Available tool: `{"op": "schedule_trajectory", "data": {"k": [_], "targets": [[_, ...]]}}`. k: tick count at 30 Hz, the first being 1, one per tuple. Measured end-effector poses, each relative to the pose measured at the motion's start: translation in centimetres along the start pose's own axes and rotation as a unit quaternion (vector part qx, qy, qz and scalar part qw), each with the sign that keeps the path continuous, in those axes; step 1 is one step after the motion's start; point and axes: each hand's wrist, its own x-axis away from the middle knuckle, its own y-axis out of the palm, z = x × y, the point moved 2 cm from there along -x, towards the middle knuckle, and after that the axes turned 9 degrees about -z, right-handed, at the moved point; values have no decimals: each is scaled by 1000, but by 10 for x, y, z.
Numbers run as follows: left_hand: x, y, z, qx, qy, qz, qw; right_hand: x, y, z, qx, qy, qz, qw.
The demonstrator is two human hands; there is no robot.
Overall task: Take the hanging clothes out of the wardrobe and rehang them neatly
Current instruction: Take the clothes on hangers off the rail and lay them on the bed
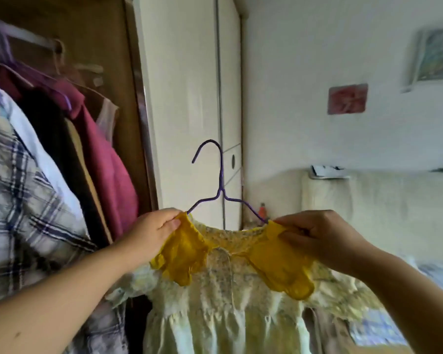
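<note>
The left grip point(151, 233) and right grip point(320, 236), raised level, each pinched the collar of 1 dress point(215, 302). 1 purple hanger point(221, 180) stood between them.

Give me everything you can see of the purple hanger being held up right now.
The purple hanger is thin and wire-like, with an open hook curving left, a straight neck and two sloping shoulders. It stands upright in mid-air before the white cupboard doors, hooked on nothing. Its shoulder ends are hidden inside the pale floral dress with a mustard-yellow collar, which hangs from it. The left hand pinches the dress at one end, the right hand at the other.
</note>
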Motion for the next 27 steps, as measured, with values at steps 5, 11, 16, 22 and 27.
{"op": "schedule_trajectory", "data": {"k": [5, 11, 16, 22, 27], "targets": [[-5, 94, 23, 26, 68, -105, 992, 113, 12, 21, 24, 149, 24, 988], [20, 198, 79, 18, 159, -224, 961, 270, 18, 26, 28, 344, 36, 938], [59, 272, 151, 26, 261, -289, 921, 380, 14, -7, 23, 471, 73, 879], [124, 350, 246, 43, 319, -441, 838, 518, 5, -50, 10, 611, 122, 782], [209, 410, 327, 22, 329, -541, 774, 642, 2, -100, -13, 688, 101, 719]]}}
